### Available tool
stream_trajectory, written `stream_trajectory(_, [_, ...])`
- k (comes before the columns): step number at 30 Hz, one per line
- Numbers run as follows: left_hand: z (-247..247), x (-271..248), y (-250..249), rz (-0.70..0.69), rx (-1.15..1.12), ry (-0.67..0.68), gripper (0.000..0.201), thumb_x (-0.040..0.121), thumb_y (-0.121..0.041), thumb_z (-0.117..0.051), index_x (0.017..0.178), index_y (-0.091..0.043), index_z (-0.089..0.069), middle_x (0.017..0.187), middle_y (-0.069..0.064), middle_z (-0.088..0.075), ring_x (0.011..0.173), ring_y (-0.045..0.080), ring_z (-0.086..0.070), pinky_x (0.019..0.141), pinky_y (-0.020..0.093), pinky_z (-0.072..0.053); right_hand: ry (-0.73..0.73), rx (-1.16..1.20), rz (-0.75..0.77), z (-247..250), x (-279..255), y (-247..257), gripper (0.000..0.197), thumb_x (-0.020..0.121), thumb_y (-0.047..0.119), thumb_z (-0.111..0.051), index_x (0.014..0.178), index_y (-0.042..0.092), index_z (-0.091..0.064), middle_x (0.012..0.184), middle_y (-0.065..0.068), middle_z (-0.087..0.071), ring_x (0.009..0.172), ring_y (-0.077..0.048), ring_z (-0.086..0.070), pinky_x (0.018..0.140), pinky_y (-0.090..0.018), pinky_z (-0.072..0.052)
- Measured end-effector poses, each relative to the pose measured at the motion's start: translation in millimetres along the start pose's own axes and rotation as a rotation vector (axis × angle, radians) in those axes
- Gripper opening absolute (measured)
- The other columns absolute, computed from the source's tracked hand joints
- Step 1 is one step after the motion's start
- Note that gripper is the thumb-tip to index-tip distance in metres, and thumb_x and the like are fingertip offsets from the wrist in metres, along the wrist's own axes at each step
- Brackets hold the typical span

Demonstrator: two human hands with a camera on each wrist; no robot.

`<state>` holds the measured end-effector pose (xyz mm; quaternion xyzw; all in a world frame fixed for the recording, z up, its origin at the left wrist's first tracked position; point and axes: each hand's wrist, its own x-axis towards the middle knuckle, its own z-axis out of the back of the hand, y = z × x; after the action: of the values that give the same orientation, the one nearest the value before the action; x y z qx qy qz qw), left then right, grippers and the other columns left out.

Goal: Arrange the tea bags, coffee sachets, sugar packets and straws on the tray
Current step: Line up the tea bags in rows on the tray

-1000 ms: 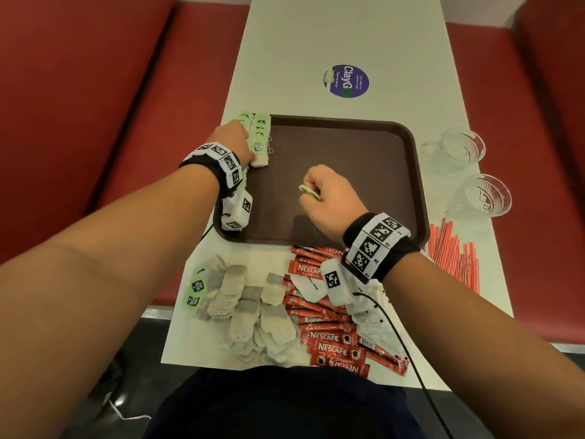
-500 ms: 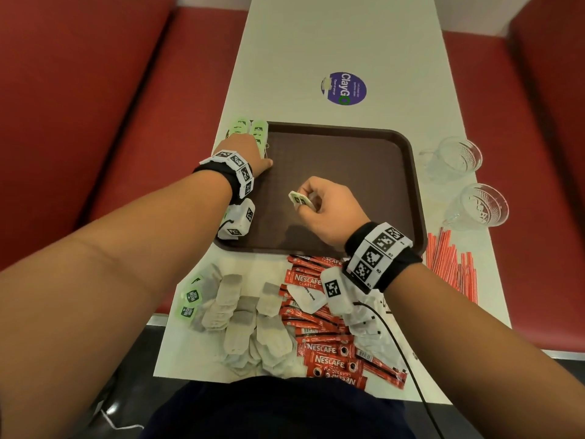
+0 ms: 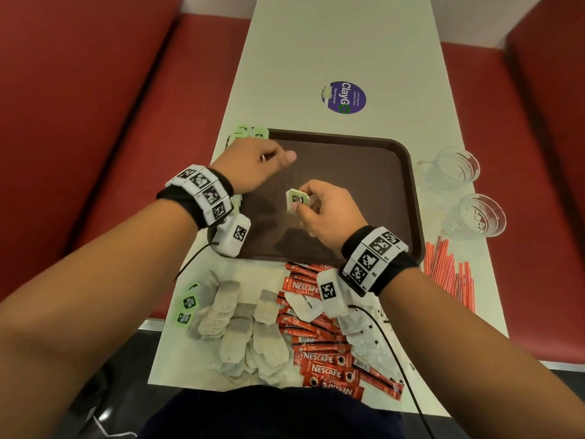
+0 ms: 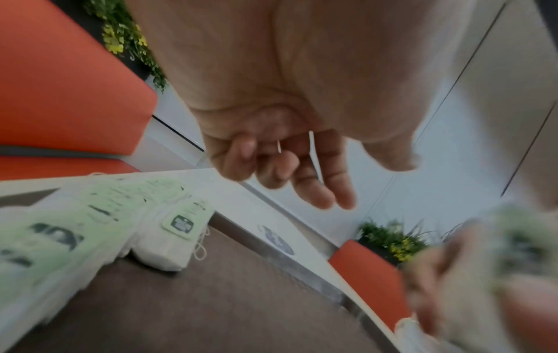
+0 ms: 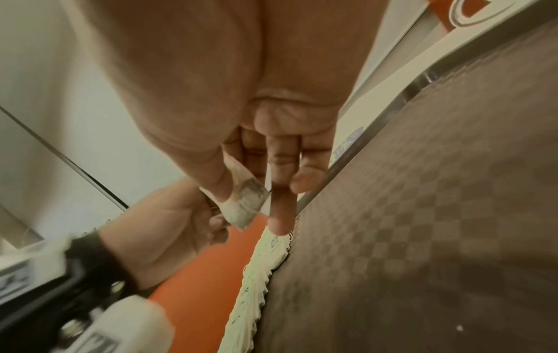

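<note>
Right hand (image 3: 319, 213) pinches a tea bag (image 3: 295, 200) over the tray (image 3: 405, 191). Left hand (image 3: 253, 163), loosely curled, holds nothing, near the row of tea bags (image 4: 169, 241). Risk: dangling string snagging that row.

tea bag (image 3: 295, 200): green-tagged, held above tray (image 3: 408, 172) | others: table's near edge
</note>
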<state>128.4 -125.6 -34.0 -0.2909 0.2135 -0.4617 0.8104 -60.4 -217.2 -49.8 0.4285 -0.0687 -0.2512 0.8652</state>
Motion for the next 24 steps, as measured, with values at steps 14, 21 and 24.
stream_trajectory(14, [4,-41,28,0.043,-0.019,-0.073,0.009,0.087,-0.026,-0.075,0.09,-0.018,-0.072,0.076,-0.005,-0.066,0.067,0.008,-0.056,0.067,0.018,-0.044,0.193,-0.037,0.025,-21,-11,0,0.042,0.084,0.038,-0.076,0.117,0.025,-0.052,0.092,0.012,-0.064,0.084,-0.009,-0.062,0.078,-0.03,-0.051])
stream_trajectory(21, [-2,-3,57,0.263,0.201,0.023,0.019,0.087,-0.031,-0.075,0.102,-0.02,-0.071,0.094,-0.002,-0.072,0.09,0.015,-0.066,0.082,0.028,-0.052,0.635,-0.413,0.224,-38,-42,0,0.038,0.079,0.052,-0.075,0.106,0.025,-0.069,0.099,0.013,-0.064,0.087,-0.008,-0.061,0.081,-0.035,-0.055])
stream_trajectory(24, [-1,14,60,0.329,0.247,-0.037,0.015,0.087,-0.033,-0.074,0.097,-0.023,-0.071,0.099,-0.001,-0.072,0.097,0.019,-0.066,0.091,0.037,-0.055,0.722,-0.518,0.278,-46,-50,4,0.047,0.076,0.06,-0.075,0.104,0.023,-0.071,0.103,0.008,-0.062,0.092,-0.014,-0.059,0.08,-0.037,-0.054])
